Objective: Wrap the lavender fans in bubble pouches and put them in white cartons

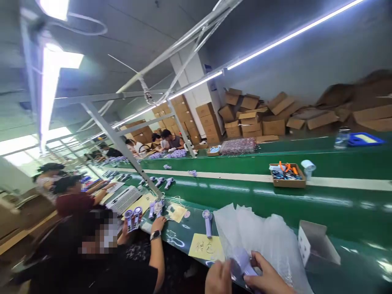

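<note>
A lavender handheld fan (pixel 241 259) is pinched between the right hand's (pixel 267 274) thumb and fingers at the tabletop's (pixel 346 281) near edge, beside white translucent sleeves (pixel 265 232); the blurred left hand's (pixel 218 277) grip cannot be told.

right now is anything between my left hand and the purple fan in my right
Nothing solid visibly stands between the left hand and the purple fan held in the right hand. A see-through patch there may be plastic film or motion blur; I cannot tell.
</note>
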### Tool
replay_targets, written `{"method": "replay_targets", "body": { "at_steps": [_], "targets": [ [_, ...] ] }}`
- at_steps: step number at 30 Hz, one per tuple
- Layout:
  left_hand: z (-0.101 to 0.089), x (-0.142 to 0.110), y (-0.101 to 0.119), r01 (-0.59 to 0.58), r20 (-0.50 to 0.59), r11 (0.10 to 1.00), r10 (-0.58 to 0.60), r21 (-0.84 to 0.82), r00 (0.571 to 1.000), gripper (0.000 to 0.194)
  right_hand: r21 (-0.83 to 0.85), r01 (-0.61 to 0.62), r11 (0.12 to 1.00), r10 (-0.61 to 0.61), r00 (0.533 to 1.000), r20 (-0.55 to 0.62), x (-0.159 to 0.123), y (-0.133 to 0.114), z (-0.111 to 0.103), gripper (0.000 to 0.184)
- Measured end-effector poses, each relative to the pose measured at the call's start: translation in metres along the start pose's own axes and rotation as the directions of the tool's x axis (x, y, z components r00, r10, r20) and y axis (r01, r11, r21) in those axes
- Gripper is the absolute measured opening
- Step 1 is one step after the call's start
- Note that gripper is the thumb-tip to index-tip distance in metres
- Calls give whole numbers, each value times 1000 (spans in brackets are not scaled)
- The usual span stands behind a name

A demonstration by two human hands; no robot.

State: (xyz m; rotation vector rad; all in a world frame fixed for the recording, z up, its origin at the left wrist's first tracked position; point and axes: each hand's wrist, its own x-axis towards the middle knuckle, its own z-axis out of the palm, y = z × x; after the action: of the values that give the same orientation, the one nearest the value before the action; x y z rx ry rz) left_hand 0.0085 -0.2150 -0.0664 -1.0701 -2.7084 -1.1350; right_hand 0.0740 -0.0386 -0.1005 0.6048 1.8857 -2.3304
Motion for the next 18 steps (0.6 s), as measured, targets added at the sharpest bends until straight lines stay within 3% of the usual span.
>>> {"method": "replay_targets", "body": {
  "at_steps": [4, 6, 8, 10, 12, 14, 16, 18],
  "targets": [
    [27, 15, 1, -106, -211, 988, 127, 111, 969, 21, 124, 32, 992, -20, 995, -97, -11, -31, -4, 37],
    [41, 16, 11, -229, -187, 968, 245, 102, 951, 19, 169, -23, 985, 39, 995, -92, -18, -41, -9, 37],
    [47, 17, 23, -254, -77, 966, 250, -42, 965, 18, 228, -90, 970, 106, 993, -59, -26, -46, -14, 38],
    [42, 23, 34, -85, 5, 976, 88, -201, 996, 18, 278, -175, 945, 186, 983, -13, -36, -49, -16, 37],
    [34, 32, 43, 94, 79, 952, -74, -293, 994, 18, 298, -252, 921, 258, 966, 18, -45, -49, -18, 36],
    [28, 42, 51, 144, 177, 928, -87, -344, 980, 20, 314, -268, 911, 272, 962, 31, -54, -48, -23, 35],
    [26, 48, 57, 207, 314, 894, -80, -397, 946, 21, 333, -230, 914, 233, 972, 33, -62, -47, -31, 33],
    [26, 54, 64, 373, 467, 815, -146, -443, 872, 21, 297, -171, 939, 177, 984, 6, -71, -47, -44, 28]
  ]
}}
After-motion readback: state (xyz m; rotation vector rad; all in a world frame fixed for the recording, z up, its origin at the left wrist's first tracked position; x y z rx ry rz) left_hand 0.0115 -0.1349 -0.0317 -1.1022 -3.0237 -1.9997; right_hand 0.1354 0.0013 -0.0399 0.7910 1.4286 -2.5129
